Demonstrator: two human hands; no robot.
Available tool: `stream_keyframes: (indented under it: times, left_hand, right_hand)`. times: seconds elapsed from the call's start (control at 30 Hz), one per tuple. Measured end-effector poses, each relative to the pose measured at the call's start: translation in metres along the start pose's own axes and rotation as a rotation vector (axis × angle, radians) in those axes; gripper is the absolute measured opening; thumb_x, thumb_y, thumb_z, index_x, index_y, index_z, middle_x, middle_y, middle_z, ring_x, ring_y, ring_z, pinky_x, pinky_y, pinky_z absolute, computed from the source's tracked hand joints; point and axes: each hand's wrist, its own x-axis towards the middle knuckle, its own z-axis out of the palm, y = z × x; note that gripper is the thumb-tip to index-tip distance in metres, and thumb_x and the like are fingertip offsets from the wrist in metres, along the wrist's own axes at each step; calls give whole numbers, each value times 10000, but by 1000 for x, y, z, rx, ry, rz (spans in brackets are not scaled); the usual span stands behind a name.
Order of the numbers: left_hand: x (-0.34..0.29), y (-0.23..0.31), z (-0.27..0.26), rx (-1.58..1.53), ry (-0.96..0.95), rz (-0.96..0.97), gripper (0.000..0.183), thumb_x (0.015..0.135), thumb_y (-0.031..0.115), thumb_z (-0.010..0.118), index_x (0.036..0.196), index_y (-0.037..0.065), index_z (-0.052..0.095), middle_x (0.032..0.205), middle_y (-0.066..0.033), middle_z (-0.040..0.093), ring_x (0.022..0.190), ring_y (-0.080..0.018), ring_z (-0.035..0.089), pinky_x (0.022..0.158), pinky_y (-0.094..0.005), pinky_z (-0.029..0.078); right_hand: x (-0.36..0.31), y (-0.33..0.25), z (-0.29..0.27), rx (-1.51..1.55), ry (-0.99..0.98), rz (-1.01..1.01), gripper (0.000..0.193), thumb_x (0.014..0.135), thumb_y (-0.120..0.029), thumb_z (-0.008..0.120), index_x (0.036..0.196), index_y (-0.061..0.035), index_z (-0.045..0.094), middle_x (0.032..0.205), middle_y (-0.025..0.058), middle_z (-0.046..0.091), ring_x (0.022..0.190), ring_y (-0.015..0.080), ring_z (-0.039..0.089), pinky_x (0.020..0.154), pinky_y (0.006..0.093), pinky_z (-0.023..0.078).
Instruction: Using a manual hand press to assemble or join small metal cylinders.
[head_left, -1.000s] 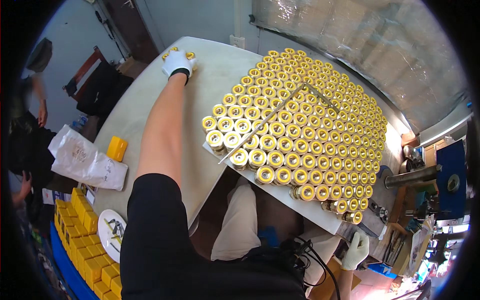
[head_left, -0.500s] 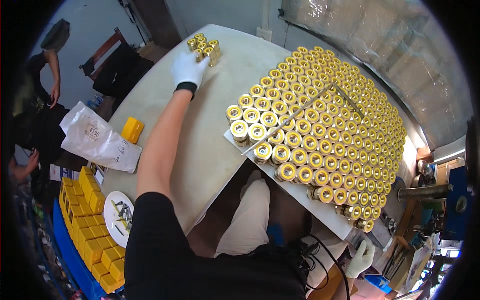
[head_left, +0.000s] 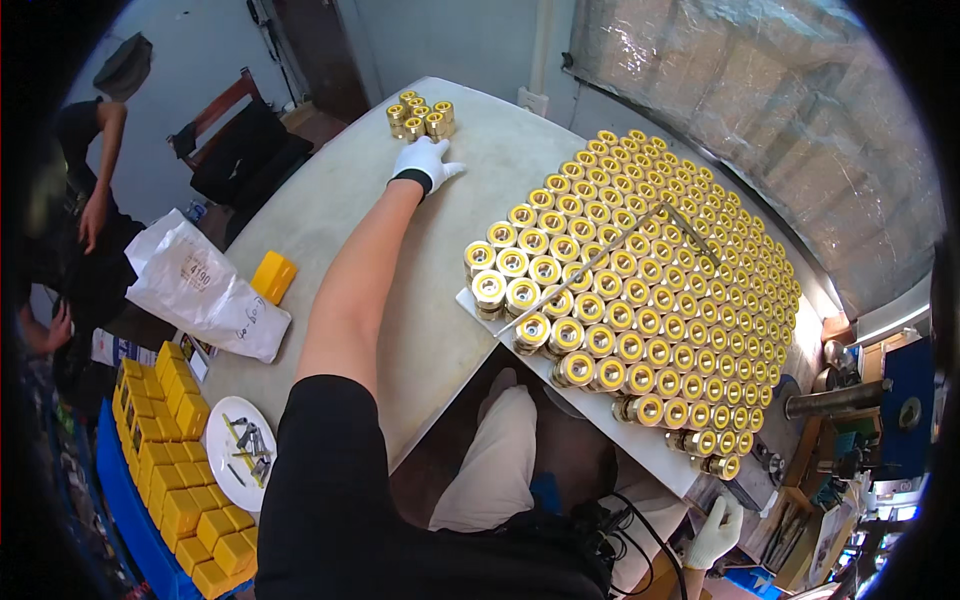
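Note:
At the far end of the table stands a small cluster of several gold-coloured metal fittings (head_left: 416, 112) with round yellow tops. My left hand (head_left: 424, 162), in a white glove with a black cuff, is at its near side. Its thumb sticks out to the right, apart from the fingers; whether the fingertips touch the nearest fitting cannot be made out. My right hand (head_left: 714, 537), also gloved, hangs low at the right beside the table's near edge. Its fingers are loosely bent and slightly apart, with nothing visible in them. Many matching fittings (head_left: 626, 317) stand in close rows on the table's right.
A thin metal strip bent to an angle (head_left: 582, 272) lies across the rows. Left are a white bag (head_left: 205, 290), a yellow block (head_left: 273, 276), a plate of small metal pieces (head_left: 222, 462) and stacked yellow blocks (head_left: 180, 470). Another person (head_left: 85, 220) is at far left.
My left hand has moved rightward, from the left side of the small cluster to its near side. Those fittings now stand closer together. The whole view has shifted slightly. My right hand stays low.

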Motion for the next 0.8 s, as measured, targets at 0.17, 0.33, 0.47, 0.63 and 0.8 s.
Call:
stream_keyframes:
  times: [0.17, 0.33, 0.47, 0.63, 0.8]
  left_hand:
    - [45, -18, 9, -65, -90, -12, 662, 965, 632, 630, 1394, 133, 700, 1439, -213, 641, 1300, -370, 639, 1136, -448, 488]
    - [55, -72, 28, -211, -62, -54, 572, 994, 518, 612, 1341, 81, 738, 1435, -198, 672, 1336, -352, 630, 1140, -426, 487]
    - [10, -44, 18, -387, 21, -127, 506, 1010, 424, 634, 1328, 42, 732, 1348, -195, 725, 1279, -358, 667, 1110, -425, 503]
    - [-67, 5, -54, -885, 243, 50, 367, 1024, 281, 676, 1266, 15, 745, 1266, -141, 757, 1171, -296, 714, 1024, -360, 533]
    - [-194, 62, -107, -770, 365, 226, 166, 962, 163, 743, 1080, 48, 760, 1143, -122, 752, 1069, -273, 724, 950, -353, 555]
  right_hand:
    - [-4, -2, -3, -15, -6, 45, 105, 1006, -60, 683, 1009, 42, 707, 901, 69, 712, 775, 124, 590, 733, 299, 514]
    - [1, -6, 5, 23, -20, 70, 104, 1001, -61, 692, 996, 41, 710, 859, 54, 674, 743, 112, 557, 702, 291, 499]
    - [-1, -5, 1, 14, 32, -13, 111, 994, -67, 713, 962, 38, 703, 843, 76, 668, 763, 154, 586, 738, 324, 515]
    - [-3, 0, 1, 58, 10, 30, 107, 995, -70, 723, 999, 37, 728, 927, 102, 724, 841, 178, 653, 824, 325, 542]
    - [-3, 0, -1, 145, 31, -39, 119, 997, -79, 732, 1025, 36, 746, 914, 83, 710, 811, 154, 625, 783, 308, 527]
